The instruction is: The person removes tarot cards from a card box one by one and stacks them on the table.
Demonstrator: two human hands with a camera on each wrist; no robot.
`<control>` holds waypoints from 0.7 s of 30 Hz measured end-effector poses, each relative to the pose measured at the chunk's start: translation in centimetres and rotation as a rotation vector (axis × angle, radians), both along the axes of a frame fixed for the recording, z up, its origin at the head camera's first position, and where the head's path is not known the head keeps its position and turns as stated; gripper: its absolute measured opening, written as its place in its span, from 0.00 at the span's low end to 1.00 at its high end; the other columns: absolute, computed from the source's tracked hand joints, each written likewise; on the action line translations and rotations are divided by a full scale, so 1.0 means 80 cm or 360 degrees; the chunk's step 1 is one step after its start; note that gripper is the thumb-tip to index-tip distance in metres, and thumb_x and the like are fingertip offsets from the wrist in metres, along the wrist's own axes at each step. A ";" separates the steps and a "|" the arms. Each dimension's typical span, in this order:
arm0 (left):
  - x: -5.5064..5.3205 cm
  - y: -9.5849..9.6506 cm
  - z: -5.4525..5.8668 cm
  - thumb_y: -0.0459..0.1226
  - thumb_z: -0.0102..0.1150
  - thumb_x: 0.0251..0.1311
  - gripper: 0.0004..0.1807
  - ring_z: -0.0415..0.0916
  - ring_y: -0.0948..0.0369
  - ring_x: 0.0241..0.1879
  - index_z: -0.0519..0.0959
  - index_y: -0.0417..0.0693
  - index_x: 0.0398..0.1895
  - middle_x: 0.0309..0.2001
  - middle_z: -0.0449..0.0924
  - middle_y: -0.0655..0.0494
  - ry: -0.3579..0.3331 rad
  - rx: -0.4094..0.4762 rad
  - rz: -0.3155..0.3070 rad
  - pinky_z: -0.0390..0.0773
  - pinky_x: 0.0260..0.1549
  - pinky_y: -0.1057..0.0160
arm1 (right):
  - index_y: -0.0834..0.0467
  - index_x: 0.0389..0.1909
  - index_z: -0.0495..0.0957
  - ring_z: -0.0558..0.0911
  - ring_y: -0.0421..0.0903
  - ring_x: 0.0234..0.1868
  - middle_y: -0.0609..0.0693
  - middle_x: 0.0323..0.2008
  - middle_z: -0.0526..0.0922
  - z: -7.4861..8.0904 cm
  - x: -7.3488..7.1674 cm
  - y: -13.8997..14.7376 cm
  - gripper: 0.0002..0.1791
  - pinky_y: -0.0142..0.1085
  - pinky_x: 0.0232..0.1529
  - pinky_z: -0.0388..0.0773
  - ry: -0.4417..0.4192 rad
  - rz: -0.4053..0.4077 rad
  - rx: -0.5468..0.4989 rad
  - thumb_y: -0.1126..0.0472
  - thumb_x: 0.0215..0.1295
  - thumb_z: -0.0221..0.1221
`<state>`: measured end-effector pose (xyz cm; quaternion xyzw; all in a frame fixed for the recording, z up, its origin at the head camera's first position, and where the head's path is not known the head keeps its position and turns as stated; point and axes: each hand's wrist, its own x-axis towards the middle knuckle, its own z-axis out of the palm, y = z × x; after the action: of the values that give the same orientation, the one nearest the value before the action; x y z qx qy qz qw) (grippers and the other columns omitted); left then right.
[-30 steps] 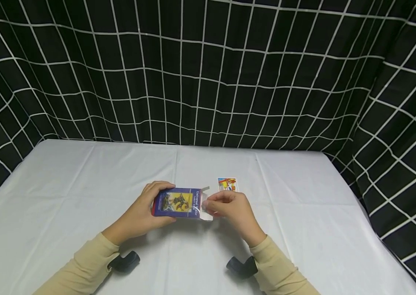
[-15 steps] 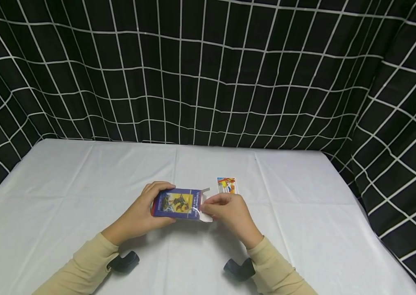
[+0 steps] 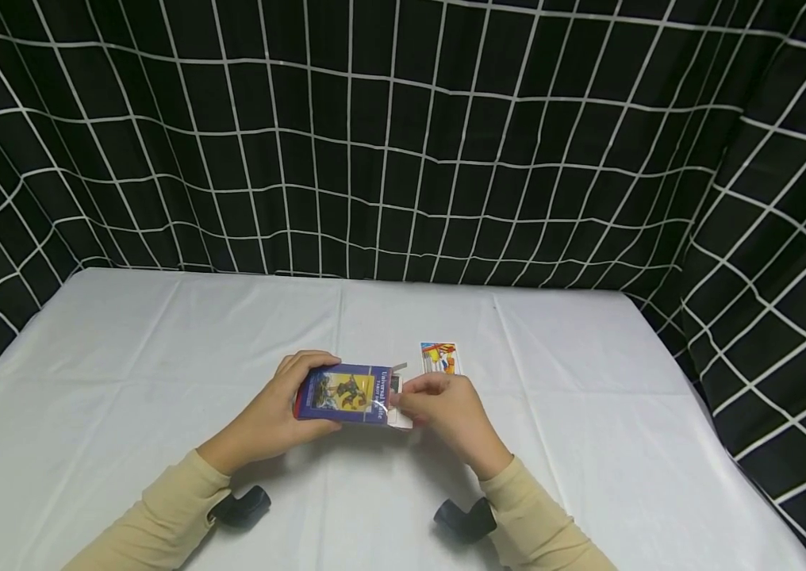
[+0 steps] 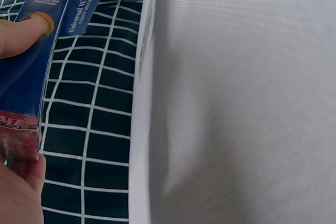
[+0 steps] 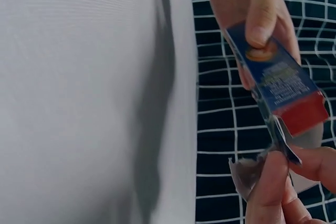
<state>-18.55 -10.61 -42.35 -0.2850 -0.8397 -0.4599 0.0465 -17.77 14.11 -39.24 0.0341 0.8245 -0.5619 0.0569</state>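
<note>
My left hand [image 3: 270, 412] grips a blue tarot card box [image 3: 343, 392] from its left end, thumb along the near side and fingers along the far side. The box is held level above the cloth, its yellow picture facing up. At its right end the flaps stand out, with a white side flap [image 3: 400, 419] showing. My right hand [image 3: 456, 412] is at that open end. In the right wrist view, its thumb and index finger pinch the blue end flap [image 5: 290, 149]. What lies inside the box is hidden.
A colourful printed card [image 3: 439, 358] lies on the white cloth [image 3: 232, 317] just beyond my right hand. Black cloth with a white grid [image 3: 389, 143] encloses the table's back and sides. Dark wrist mounts [image 3: 242, 507] stick out from both sleeves.
My right fingers have shifted slightly left against the box's open end, and a dark strip now shows at its mouth. The left hand and box stay in place.
</note>
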 end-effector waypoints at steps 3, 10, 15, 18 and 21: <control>-0.001 -0.001 0.000 0.36 0.78 0.46 0.42 0.61 0.55 0.65 0.67 0.47 0.66 0.64 0.70 0.52 0.0008 0.0012 0.0011 0.64 0.64 0.45 | 0.67 0.34 0.83 0.81 0.39 0.25 0.49 0.26 0.85 0.004 -0.002 0.005 0.11 0.33 0.33 0.81 -0.0032 0.0007 -0.0103 0.64 0.53 0.68; -0.003 -0.003 -0.001 0.36 0.78 0.45 0.42 0.62 0.58 0.62 0.67 0.48 0.65 0.63 0.71 0.54 0.0029 0.0020 0.0045 0.66 0.62 0.51 | 0.72 0.43 0.80 0.83 0.40 0.29 0.56 0.34 0.86 0.011 -0.007 0.020 0.15 0.38 0.37 0.85 -0.0005 0.0071 -0.0190 0.68 0.54 0.65; -0.003 -0.004 0.000 0.36 0.78 0.44 0.43 0.62 0.58 0.62 0.67 0.48 0.65 0.63 0.71 0.54 0.0028 0.0028 0.0051 0.65 0.61 0.53 | 0.72 0.50 0.79 0.82 0.39 0.31 0.55 0.35 0.84 0.016 -0.008 0.030 0.21 0.40 0.39 0.85 0.0015 0.0136 -0.0185 0.70 0.54 0.65; -0.003 -0.004 0.001 0.36 0.78 0.44 0.43 0.62 0.58 0.62 0.67 0.48 0.65 0.63 0.71 0.54 0.0010 0.0032 0.0056 0.66 0.61 0.51 | 0.71 0.54 0.78 0.81 0.39 0.33 0.54 0.35 0.82 0.019 -0.009 0.036 0.25 0.39 0.39 0.85 0.0036 0.0179 -0.0173 0.70 0.53 0.65; -0.003 -0.004 0.002 0.36 0.78 0.45 0.43 0.62 0.57 0.62 0.67 0.49 0.65 0.63 0.71 0.54 -0.0013 0.0036 0.0061 0.66 0.61 0.48 | 0.70 0.54 0.79 0.81 0.40 0.34 0.54 0.35 0.82 0.020 -0.011 0.039 0.24 0.38 0.39 0.84 0.0052 0.0197 -0.0166 0.70 0.53 0.66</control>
<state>-18.77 -10.92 -42.22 -0.2664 -0.8399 -0.4697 0.0550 -18.63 17.21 -37.64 -0.0292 0.7956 -0.5999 0.0800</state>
